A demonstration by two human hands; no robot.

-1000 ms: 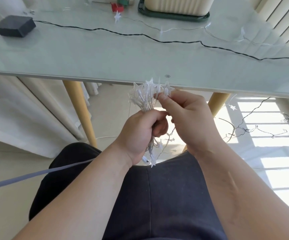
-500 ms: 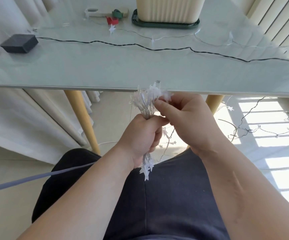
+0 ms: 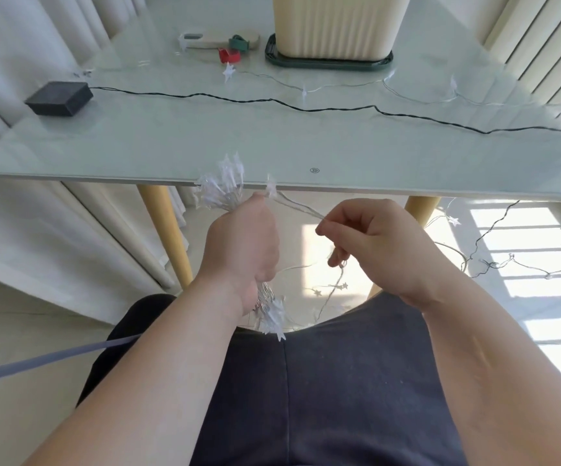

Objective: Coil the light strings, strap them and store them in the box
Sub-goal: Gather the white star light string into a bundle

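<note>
Since the earlier frame the right hand (image 3: 376, 245) has drawn away to the right of the coil (image 3: 220, 191), and a free strand (image 3: 300, 207) now spans the gap between the hands. The left hand (image 3: 240, 250) is clenched round the middle of the coil, just below the near edge of the table (image 3: 171, 146). Star tips project above and below the fist. The right hand pinches the free strand between thumb and forefinger.

The step in hand appears to be laying the next loop. The strand should stay lightly taut, and each loop should match the length of those already held. The left grip should not slacken, or loops may spill. The loose string (image 3: 336, 287) trailing to the floor may snag. The box (image 3: 332, 25) stands at the far side of the table, with a red strap (image 3: 229, 56) near it.
</note>
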